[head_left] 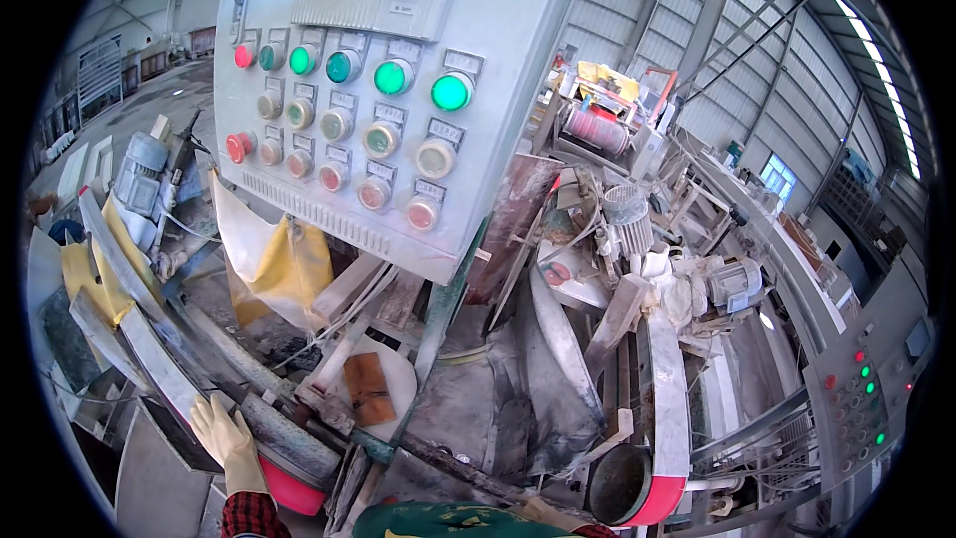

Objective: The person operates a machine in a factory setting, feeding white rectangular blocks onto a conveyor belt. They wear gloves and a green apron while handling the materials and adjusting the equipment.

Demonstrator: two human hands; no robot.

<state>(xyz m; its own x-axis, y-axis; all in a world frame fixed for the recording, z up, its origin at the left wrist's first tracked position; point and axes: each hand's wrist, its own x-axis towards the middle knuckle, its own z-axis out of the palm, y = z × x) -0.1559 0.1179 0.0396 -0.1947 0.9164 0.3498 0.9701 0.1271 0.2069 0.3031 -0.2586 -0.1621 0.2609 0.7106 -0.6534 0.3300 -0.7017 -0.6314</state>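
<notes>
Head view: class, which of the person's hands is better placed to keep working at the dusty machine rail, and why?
Left, probably. The gloved left hand already rests on the dusty rail beside the pink roller. The right hand is not in view.

The grey control panel (378,90) overhangs the machine bed, blocking approach from above. Below it, cables and a brown slab (366,389) crowd the gap. Right of the panel, motors (735,284) and rollers clutter passage.
</notes>
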